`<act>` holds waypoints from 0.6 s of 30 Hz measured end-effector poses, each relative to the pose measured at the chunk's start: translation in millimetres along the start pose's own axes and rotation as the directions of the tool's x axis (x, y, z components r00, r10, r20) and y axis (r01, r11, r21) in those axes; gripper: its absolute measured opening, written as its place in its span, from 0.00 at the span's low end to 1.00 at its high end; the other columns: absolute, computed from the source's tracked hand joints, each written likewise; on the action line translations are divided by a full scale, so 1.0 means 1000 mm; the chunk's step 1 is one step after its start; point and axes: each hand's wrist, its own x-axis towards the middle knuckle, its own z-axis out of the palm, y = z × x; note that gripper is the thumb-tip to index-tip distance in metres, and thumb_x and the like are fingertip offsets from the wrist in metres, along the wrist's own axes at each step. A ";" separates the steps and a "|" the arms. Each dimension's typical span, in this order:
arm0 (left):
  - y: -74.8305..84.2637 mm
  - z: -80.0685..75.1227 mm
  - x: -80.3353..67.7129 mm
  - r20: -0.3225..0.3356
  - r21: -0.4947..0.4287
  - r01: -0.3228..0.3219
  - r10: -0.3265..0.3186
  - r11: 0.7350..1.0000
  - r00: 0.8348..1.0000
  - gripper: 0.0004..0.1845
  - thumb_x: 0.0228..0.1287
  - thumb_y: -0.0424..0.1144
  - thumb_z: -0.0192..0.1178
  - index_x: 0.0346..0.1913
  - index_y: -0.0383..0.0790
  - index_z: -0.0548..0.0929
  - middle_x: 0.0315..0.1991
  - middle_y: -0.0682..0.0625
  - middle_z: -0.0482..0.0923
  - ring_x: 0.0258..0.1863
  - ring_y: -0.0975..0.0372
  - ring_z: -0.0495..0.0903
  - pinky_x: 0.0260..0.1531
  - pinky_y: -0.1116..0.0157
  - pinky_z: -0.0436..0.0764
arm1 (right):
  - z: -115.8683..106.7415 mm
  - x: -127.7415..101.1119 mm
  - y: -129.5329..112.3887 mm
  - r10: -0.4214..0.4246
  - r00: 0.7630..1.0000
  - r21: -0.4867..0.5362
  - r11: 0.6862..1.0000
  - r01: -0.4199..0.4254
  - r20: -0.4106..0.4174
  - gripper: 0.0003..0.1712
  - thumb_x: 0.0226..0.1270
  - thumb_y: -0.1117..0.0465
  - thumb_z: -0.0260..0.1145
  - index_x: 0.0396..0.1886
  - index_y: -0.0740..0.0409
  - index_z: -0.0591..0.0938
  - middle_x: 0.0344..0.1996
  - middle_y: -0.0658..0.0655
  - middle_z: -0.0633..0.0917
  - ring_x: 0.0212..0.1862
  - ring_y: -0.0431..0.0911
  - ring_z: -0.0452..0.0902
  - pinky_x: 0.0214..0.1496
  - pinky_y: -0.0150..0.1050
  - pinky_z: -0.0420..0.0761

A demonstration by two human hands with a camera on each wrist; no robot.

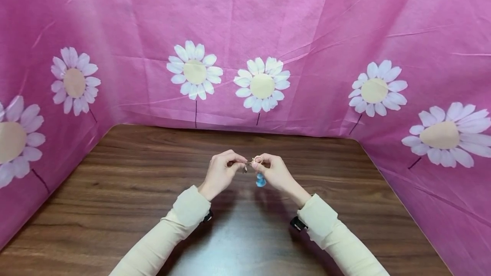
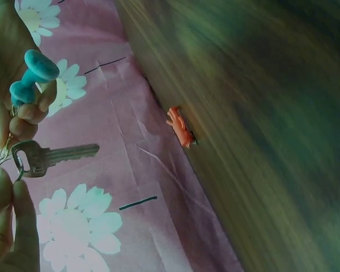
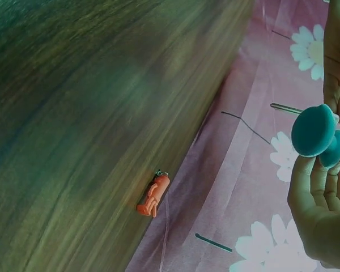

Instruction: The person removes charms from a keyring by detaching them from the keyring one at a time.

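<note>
Above the table, my left hand [image 1: 220,169] pinches a small metal ring carrying a metal key [image 2: 68,157]. The key hangs free of the fingers, its toothed blade pointing away from them in the left wrist view. Close by on the right, my right hand [image 1: 276,173] grips a gold-coloured key ring [image 1: 258,159] between thumb and fingers. A blue knob-shaped charm [image 1: 261,180] dangles below that hand; in the right wrist view the same charm [image 3: 314,136] partly covers the fingers. Thin metal links span the gap between both hands.
A small orange figure [image 2: 181,127] with a metal fitting lies on the wooden table [image 1: 126,173] near its far edge; I cannot make it out in the head view. Pink cloth [image 1: 153,20] printed with white daisies surrounds the table at the back and sides.
</note>
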 end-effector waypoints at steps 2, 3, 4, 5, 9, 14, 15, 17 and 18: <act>0.000 0.000 0.000 -0.012 -0.018 0.012 -0.013 1.000 1.000 0.04 0.49 0.29 0.66 0.28 0.41 0.86 0.23 0.54 0.79 0.21 0.70 0.73 0.22 0.73 0.73 | 0.000 0.001 0.001 0.008 1.000 0.013 1.000 -0.009 0.005 0.05 0.60 0.68 0.62 0.30 0.68 0.77 0.22 0.58 0.80 0.24 0.39 0.73 0.25 0.28 0.73; 0.000 0.000 0.000 -0.017 -0.027 0.015 -0.016 1.000 1.000 0.04 0.49 0.29 0.66 0.28 0.41 0.86 0.23 0.54 0.79 0.21 0.70 0.72 0.21 0.73 0.73 | 0.001 0.002 0.001 0.014 1.000 0.019 1.000 -0.014 0.006 0.05 0.60 0.68 0.62 0.30 0.68 0.77 0.23 0.59 0.80 0.24 0.39 0.73 0.25 0.28 0.73; 0.001 0.000 0.000 -0.022 -0.037 0.016 -0.017 0.999 1.000 0.03 0.49 0.29 0.66 0.28 0.40 0.86 0.22 0.54 0.79 0.21 0.70 0.72 0.21 0.73 0.73 | 0.001 0.002 0.000 0.018 1.000 0.026 0.999 -0.018 0.006 0.05 0.60 0.68 0.62 0.30 0.68 0.77 0.23 0.59 0.80 0.24 0.39 0.73 0.25 0.28 0.74; 0.001 0.000 0.000 -0.028 -0.048 0.013 -0.014 0.999 1.000 0.03 0.49 0.29 0.66 0.28 0.40 0.86 0.22 0.53 0.79 0.21 0.70 0.71 0.21 0.73 0.73 | 0.001 0.002 0.000 0.021 1.000 0.034 0.999 -0.021 0.005 0.05 0.60 0.68 0.62 0.30 0.68 0.77 0.24 0.60 0.80 0.24 0.39 0.74 0.25 0.28 0.74; 0.002 0.001 0.001 -0.046 -0.075 0.005 -0.008 0.997 0.999 0.02 0.50 0.29 0.65 0.28 0.37 0.85 0.22 0.52 0.79 0.21 0.70 0.72 0.21 0.73 0.73 | 0.000 0.001 -0.003 0.019 1.000 0.059 0.998 -0.018 -0.004 0.04 0.60 0.68 0.61 0.29 0.67 0.77 0.24 0.58 0.80 0.24 0.38 0.74 0.25 0.28 0.74; 0.004 0.000 0.002 -0.050 -0.078 0.013 -0.017 0.997 0.999 0.03 0.51 0.28 0.65 0.29 0.38 0.85 0.24 0.52 0.79 0.23 0.66 0.76 0.23 0.73 0.77 | -0.001 0.001 -0.006 0.035 0.999 0.117 0.993 -0.034 -0.010 0.04 0.60 0.69 0.61 0.28 0.67 0.76 0.23 0.54 0.79 0.24 0.37 0.73 0.25 0.27 0.73; 0.005 0.000 0.002 -0.048 -0.083 0.014 -0.018 0.996 0.999 0.03 0.51 0.28 0.65 0.29 0.37 0.85 0.24 0.51 0.79 0.23 0.65 0.77 0.24 0.73 0.78 | -0.002 0.001 -0.007 0.041 0.999 0.128 0.991 -0.039 -0.012 0.04 0.60 0.69 0.61 0.28 0.67 0.75 0.23 0.52 0.79 0.24 0.37 0.73 0.25 0.27 0.74; 0.007 0.000 0.003 -0.041 -0.093 0.016 -0.020 0.996 0.999 0.03 0.51 0.27 0.64 0.29 0.37 0.84 0.25 0.50 0.80 0.25 0.63 0.79 0.26 0.72 0.79 | -0.002 0.001 -0.008 0.056 0.998 0.156 0.986 -0.052 -0.021 0.04 0.60 0.70 0.61 0.28 0.67 0.75 0.23 0.52 0.80 0.24 0.36 0.74 0.26 0.28 0.74; 0.008 0.001 0.003 -0.038 -0.101 0.017 -0.021 0.995 0.999 0.03 0.51 0.27 0.64 0.29 0.37 0.84 0.25 0.50 0.80 0.25 0.62 0.80 0.27 0.71 0.80 | -0.003 0.001 -0.008 0.060 0.998 0.162 0.985 -0.054 -0.027 0.04 0.60 0.70 0.61 0.28 0.67 0.75 0.24 0.52 0.80 0.24 0.36 0.74 0.26 0.27 0.74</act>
